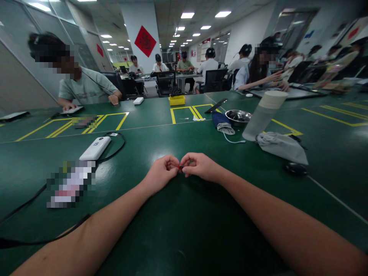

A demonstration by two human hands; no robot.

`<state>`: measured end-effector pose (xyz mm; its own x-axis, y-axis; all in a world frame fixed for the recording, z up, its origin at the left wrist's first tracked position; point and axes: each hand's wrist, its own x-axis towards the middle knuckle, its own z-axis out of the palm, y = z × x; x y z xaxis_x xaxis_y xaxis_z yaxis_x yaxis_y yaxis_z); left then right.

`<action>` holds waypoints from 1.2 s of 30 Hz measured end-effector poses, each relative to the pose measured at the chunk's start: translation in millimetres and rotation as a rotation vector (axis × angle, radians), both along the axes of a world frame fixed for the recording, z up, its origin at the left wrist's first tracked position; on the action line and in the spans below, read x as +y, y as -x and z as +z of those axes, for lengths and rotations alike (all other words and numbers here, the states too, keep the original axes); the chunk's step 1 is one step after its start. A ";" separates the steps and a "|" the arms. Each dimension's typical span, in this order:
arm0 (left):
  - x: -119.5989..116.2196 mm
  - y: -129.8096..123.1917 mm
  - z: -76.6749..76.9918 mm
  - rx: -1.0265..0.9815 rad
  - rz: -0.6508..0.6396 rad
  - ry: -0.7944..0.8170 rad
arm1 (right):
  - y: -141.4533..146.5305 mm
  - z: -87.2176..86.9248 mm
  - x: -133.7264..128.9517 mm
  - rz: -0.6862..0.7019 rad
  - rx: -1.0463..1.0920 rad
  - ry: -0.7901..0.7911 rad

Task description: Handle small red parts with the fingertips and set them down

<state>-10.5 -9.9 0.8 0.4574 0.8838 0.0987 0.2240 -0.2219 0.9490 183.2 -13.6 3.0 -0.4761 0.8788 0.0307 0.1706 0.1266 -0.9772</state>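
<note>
Both hands meet over the middle of the green table (138, 142), fingertips close together. Between them is a small red and dark item (181, 167), too small to name. My left hand (163, 171) pinches it from the left, with thumb and fingers closed. My right hand (201, 166) closes on it from the right, its fingers curled. The fingers hide part of the item.
A white power bank (96, 148) with a black cable and a blurred phone (71, 184) lie left. At right stand a bottle (263, 115) and a metal bowl (238, 117), near a grey pouch (283, 147) and a black mouse (296, 168). People sit beyond.
</note>
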 end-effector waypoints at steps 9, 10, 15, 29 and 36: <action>0.9 1.8 -0.7 0.050 0.010 -0.021 | -1.7 3.9 -1.7 -0.026 -0.018 0.000; 0.8 2.0 -0.8 0.051 0.002 -0.015 | -1.8 3.8 -1.7 -0.030 -0.018 0.002; 0.2 2.8 -1.1 0.035 -0.045 0.032 | -2.3 1.7 -0.7 -0.006 -0.007 0.027; -0.5 -0.2 -0.2 0.032 -0.043 0.027 | -1.6 0.7 0.7 -0.016 0.023 0.053; 0.2 0.4 -0.8 0.024 -0.037 0.015 | -1.3 -1.4 1.8 -0.020 0.066 0.083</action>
<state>-11.0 -9.7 -0.1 0.4923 0.8673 0.0741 0.2386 -0.2163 0.9467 184.6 -11.8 1.6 -0.4579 0.8889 -0.0116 0.1072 0.0423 -0.9933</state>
